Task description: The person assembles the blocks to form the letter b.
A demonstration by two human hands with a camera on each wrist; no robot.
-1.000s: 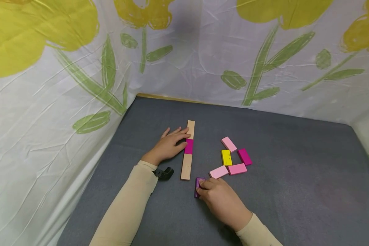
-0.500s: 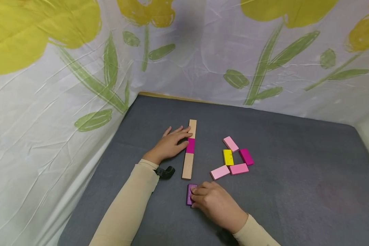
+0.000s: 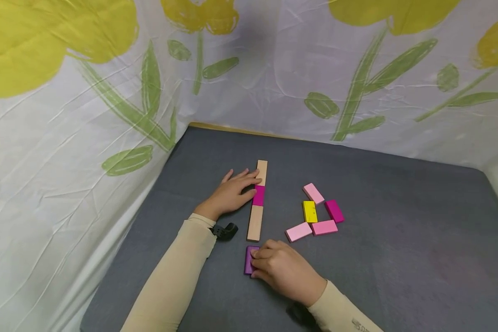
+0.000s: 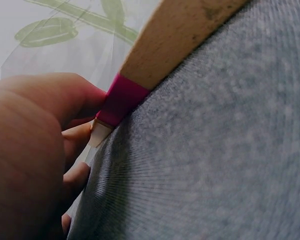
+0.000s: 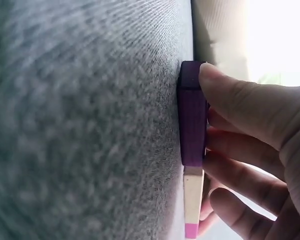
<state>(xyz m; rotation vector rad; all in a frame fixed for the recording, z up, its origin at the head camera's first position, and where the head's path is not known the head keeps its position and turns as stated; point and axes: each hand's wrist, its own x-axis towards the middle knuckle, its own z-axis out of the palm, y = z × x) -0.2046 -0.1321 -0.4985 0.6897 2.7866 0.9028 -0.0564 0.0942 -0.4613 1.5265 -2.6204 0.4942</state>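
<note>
A row of flat wooden blocks lies on the grey tabletop: a plain block (image 3: 263, 167) at the far end, a magenta block (image 3: 259, 196) in the middle, and a plain block (image 3: 255, 223) nearer. My left hand (image 3: 227, 196) rests along the row's left side, thumb at the magenta block and fingertips at the far plain one. Just short of the row's near end lies a purple block (image 3: 249, 261), held at its right side by my right hand (image 3: 285, 267). In the right wrist view the thumb sits at one end of the purple block (image 5: 192, 120).
To the right lie a yellow block (image 3: 310, 211), a magenta block (image 3: 334, 210), a pink block (image 3: 324, 227) and two pale pink blocks, one nearer (image 3: 298, 232) and one farther (image 3: 313, 193). A flower-printed cloth (image 3: 282, 92) borders the grey table (image 3: 398, 240).
My right hand has slid the purple block left, from beside the row's near end to just below it. My left hand has stayed on the row.
</note>
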